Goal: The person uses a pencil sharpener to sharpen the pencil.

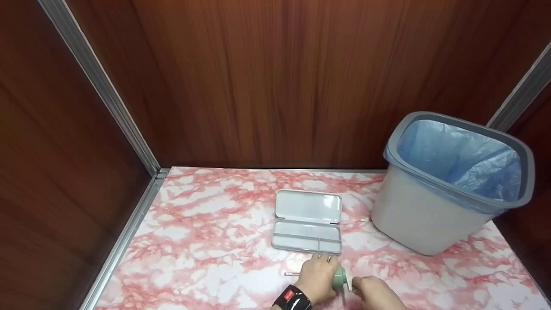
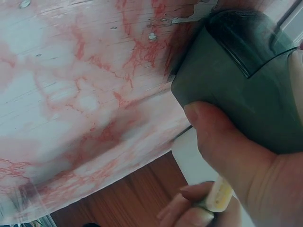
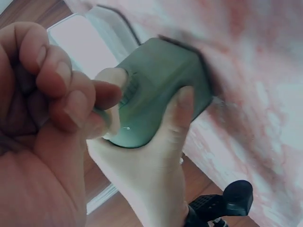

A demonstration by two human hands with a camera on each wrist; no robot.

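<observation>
On the red-and-white marbled surface (image 1: pixel 206 241), near the open, pale-grey compartmented case (image 1: pixel 308 206), your left grip (image 1: pixel 317 277) curled round the green, boxy sharpener (image 1: pixel 339 279); your right grip (image 1: pixel 375 292) pinched its cream crank (image 1: pixel 349 283).

Blue-lined bin (image 1: pixel 413 211) near brown wood-grain panels (image 1: pixel 258 86)

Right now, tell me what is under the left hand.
In the head view, the left hand grips a green pencil sharpener; one end and the crank show, and what looks like a pencil sticks out opposite. The middle, and where the pencil meets the sharpener, are covered.
</observation>
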